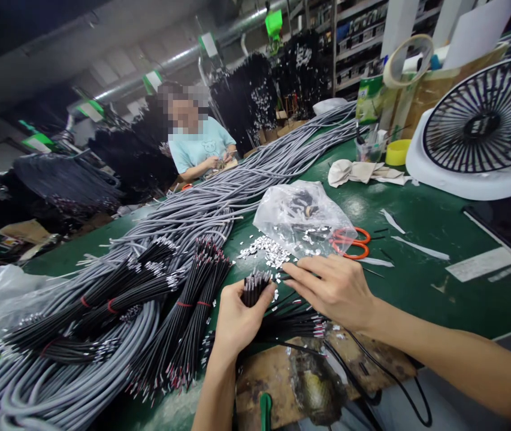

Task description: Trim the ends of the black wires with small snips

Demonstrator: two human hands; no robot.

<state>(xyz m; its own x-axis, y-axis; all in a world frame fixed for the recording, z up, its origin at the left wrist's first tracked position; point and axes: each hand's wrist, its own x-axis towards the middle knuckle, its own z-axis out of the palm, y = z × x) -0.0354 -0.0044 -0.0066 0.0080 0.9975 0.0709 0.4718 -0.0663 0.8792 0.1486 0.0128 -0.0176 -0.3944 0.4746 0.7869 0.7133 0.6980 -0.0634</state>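
Board [277, 380] lying nearest; beyond it, I'm seeing left hand [239, 323] clasping wires [255, 292], tips [259, 276] up; right hand [338, 290] hovering beside, hold unclear; level tips should be helping.

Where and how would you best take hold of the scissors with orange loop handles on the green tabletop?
Best gripped, I'd judge, by the orange handle loops of the scissors, coming from the person's right. The loops lie flat with their right ends exposed, while the crumpled clear plastic bag overlaps their left part and the blades can't be made out.
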